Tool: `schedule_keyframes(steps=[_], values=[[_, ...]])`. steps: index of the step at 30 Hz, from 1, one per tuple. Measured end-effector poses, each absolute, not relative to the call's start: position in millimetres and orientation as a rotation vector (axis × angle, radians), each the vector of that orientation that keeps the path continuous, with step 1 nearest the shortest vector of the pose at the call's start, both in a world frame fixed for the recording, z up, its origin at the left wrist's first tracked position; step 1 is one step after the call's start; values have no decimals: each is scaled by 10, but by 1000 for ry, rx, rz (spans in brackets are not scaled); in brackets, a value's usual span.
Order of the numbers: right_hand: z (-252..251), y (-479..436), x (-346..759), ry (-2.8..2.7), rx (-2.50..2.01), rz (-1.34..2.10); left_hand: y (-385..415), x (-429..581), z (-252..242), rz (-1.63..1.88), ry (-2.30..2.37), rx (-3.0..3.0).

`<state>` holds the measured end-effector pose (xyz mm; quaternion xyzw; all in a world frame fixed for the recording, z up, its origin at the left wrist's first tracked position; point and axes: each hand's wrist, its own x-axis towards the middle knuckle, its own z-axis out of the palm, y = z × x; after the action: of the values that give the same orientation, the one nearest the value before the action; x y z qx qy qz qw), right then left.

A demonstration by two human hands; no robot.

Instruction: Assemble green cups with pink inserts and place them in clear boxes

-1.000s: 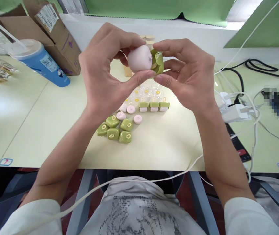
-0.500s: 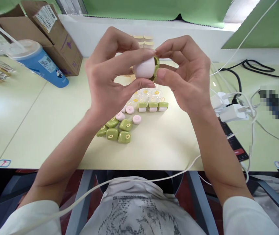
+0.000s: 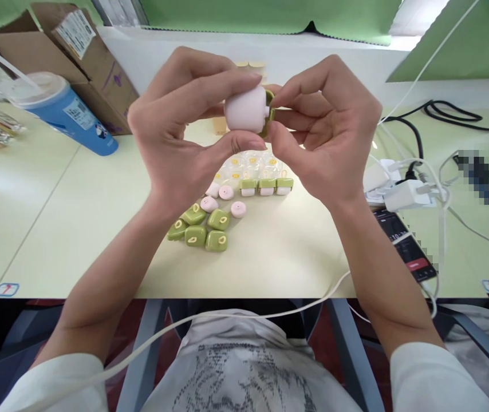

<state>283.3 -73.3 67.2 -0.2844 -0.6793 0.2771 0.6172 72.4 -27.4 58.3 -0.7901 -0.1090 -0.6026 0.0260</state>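
My left hand (image 3: 171, 129) is closed around a pale pink rounded piece (image 3: 245, 111), held between thumb and fingers above the table. A small pale stub juts from the right end of this piece. Against that end is a green cap (image 3: 269, 117), pinched by my right hand (image 3: 334, 123). Whether cap and piece are joined I cannot tell. Below lie several loose green caps (image 3: 196, 236), each with a cream loop, and several small pink round pieces (image 3: 238, 210). Three green-and-pale-pink items (image 3: 266, 187) stand in a row before a clear plastic tray (image 3: 253, 161).
A blue cup (image 3: 73, 111) with a straw and an open cardboard box (image 3: 107, 86) stand at back left. On the right are white chargers (image 3: 407, 195), cables and a phone (image 3: 411, 252). A white cable (image 3: 227, 316) crosses in front of my body.
My hands have shifted slightly left, and the left has turned the pink piece so more of its side shows. The gap between the piece and the green cap looks wider, with the stub now visible.
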Motion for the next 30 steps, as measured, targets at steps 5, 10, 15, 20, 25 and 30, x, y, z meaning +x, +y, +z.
schedule_keyframes(steps=[5,10,15,20,25,30], values=[[682,-765,2840,-1607,-704,605,-336,776,588,-2075,-349,-2501],[703,-772,2854,-1593,-726,605,-545,880,564,-1856,-731,-2667],[749,-712,2903,-1604,-772,636,-607,940,571,-1763,-794,-2631],[711,-682,2879,-1572,-783,617,-483,802,612,-1651,-633,-2443],[658,-669,2827,-1583,-778,617,-347,766,642,-1605,-425,-2200],[638,-613,2867,-1567,-558,595,-304,767,641,-1637,-390,-2149]])
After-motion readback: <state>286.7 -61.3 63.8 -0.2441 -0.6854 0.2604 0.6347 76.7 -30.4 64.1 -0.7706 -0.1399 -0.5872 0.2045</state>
